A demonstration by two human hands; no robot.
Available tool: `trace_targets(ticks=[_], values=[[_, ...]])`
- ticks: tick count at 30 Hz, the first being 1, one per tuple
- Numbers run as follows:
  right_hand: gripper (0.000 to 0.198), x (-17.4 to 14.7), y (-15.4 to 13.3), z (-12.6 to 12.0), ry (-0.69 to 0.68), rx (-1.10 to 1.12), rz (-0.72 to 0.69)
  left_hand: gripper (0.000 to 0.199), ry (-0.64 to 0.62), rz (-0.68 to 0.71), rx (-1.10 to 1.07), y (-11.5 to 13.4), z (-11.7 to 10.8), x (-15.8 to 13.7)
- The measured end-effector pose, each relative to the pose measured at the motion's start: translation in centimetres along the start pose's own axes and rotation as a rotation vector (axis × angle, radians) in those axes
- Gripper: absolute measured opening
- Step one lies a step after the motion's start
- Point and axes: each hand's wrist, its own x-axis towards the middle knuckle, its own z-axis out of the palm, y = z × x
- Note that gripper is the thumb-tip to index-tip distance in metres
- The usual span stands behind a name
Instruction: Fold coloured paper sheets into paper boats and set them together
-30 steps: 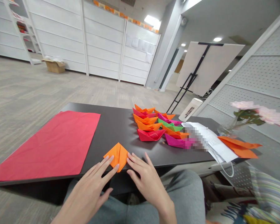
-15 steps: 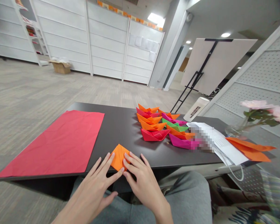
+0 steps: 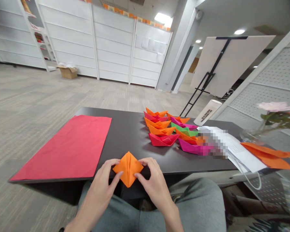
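In the head view, your left hand (image 3: 101, 182) and right hand (image 3: 156, 180) pinch both sides of the folded orange paper (image 3: 128, 169) (a little diamond) at the table's (image 3: 129, 135) near edge, likely to hold it even. Paper boats (image 3: 185, 132) stand in rows off right, perhaps leaving your hands room.

At seven o'clock in the view, the orange folded-paper diamond (image 3: 128, 167) looks matt and creased. The flat black counter (image 3: 128, 137) is smooth with a soft sheen. At eight, the red rectangular paper sheet (image 3: 65, 148) is matt, faintly wrinkled; at five, the grey cloth trousers (image 3: 198, 203) look matt.
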Motion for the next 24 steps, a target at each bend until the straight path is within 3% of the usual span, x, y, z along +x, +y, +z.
trace_targets(ticks=[4,9,15,24], values=[[0.033,-0.2,-0.4,0.3,0.032,0.217,0.011,0.017,0.105,-0.173,-0.318,0.6,0.6,0.0],[0.02,-0.6,-1.3,-0.7,-0.097,0.449,0.032,0.021,0.064,-0.306,-0.654,2.3,-0.6,0.1],[0.02,-0.7,-1.3,-1.5,-0.146,0.587,0.113,0.021,0.052,-0.328,-0.727,3.3,-2.4,0.3],[0.03,-1.1,-1.2,-1.9,-0.361,0.635,0.203,0.021,0.0,-0.29,-0.715,3.8,-3.4,0.4]])
